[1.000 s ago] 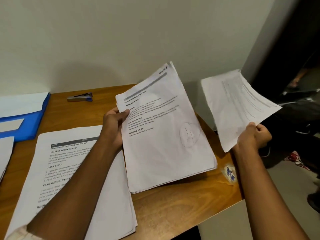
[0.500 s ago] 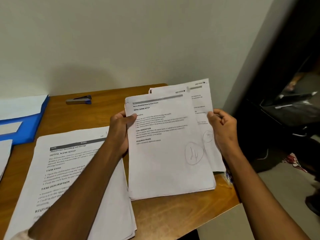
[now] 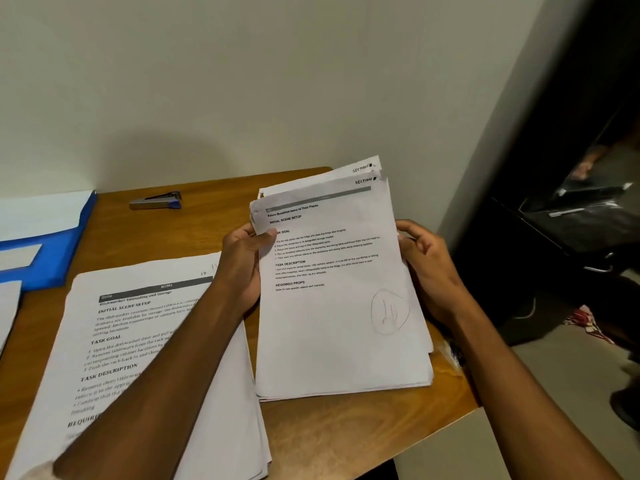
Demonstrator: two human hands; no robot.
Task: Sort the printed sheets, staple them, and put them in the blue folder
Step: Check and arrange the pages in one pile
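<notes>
Left hand (image 3: 242, 268) and right hand (image 3: 427, 268), fingers curled, grip opposite edges of a stack of printed sheets (image 3: 339, 323) held above the wooden surface (image 3: 346, 431), beside a second pile (image 3: 145, 358), with the stapler (image 3: 156, 201) and blue folder (image 3: 52, 244) lying farther left.

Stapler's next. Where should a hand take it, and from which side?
Grip the stapler across its grey body mid-length, coming from above. It lies flat near the wall, lengthwise left to right, blue end to the right, with open table round it. Both long sides look free.
</notes>
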